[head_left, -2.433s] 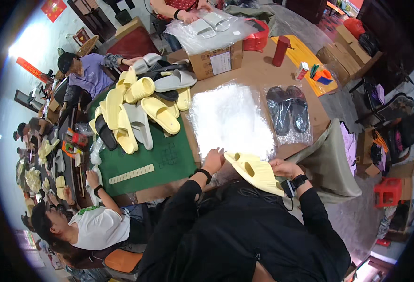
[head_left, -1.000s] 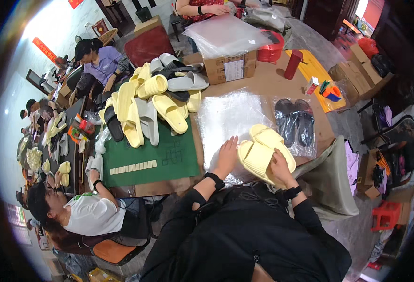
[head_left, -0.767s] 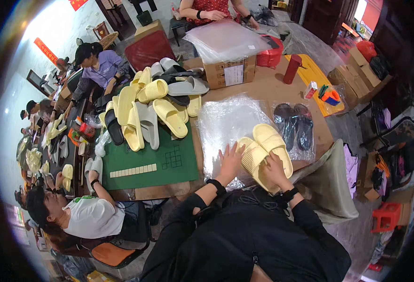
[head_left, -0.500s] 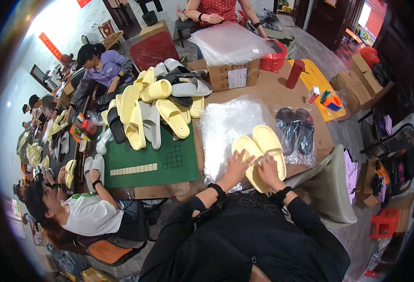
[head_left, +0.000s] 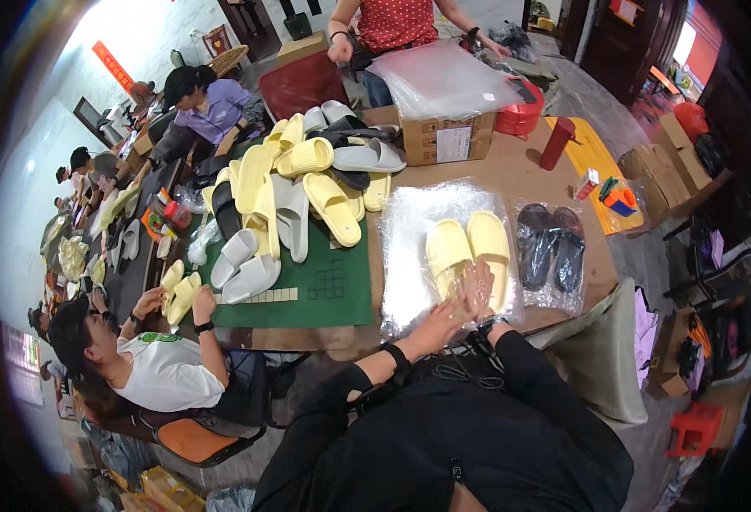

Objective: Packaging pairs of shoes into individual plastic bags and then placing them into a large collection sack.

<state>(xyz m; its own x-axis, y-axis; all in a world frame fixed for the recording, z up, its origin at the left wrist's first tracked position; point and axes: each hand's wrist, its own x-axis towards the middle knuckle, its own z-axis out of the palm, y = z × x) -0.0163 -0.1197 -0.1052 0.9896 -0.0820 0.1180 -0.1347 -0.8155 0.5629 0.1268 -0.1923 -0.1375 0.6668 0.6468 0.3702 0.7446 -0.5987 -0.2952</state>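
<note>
Yellow slippers [head_left: 449,249] lie paired on clear plastic bags [head_left: 399,277].
The person's right hand [head_left: 478,288] lies over the pair's near end, open, fingers extended; the left hand [head_left: 437,329] is close beside it, its grip unclear. Bagged dark slippers [head_left: 532,246] lie to the right.

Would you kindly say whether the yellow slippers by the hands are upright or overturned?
Upright: the yellow slippers lie with insoles facing up.

Label [head_left: 454,145] on carton [head_left: 417,142], red wall banner [head_left: 113,66] (illegible)
</note>
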